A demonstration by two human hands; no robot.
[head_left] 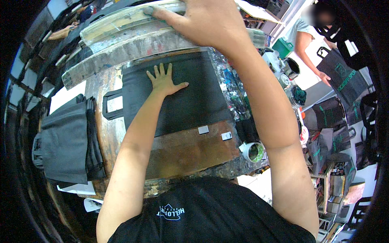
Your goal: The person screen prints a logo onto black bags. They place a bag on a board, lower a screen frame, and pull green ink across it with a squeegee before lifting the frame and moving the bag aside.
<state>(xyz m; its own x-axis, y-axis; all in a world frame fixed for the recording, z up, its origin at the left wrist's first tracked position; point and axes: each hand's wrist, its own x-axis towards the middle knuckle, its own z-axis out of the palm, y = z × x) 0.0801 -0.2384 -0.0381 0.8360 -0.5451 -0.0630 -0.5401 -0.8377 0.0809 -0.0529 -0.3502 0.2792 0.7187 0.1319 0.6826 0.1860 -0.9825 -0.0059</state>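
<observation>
My left hand [163,82] is open, its fingers spread flat on a black tote bag [194,101]. The bag lies sideways on the worn wooden work board, its handle loop [112,104] pointing left. At the far side, my right hand [206,24] reaches over a wooden-framed printing screen [121,30], tilted up behind the bag. The thumb stretches left across the frame; the other fingers run out of the picture, so their grip is hidden. Two small pale blocks, one [203,129] at the bag's near edge and another [226,136] beside it, sit on the brown board [186,152].
A stack of black bags [65,141] lies at the left. To the right stand an ink-stained tub [254,152], a metal can [291,68] and a jar [297,96]. Beyond, another person [306,42] handles a black bag with green print [342,77]; more printed bags lie nearby.
</observation>
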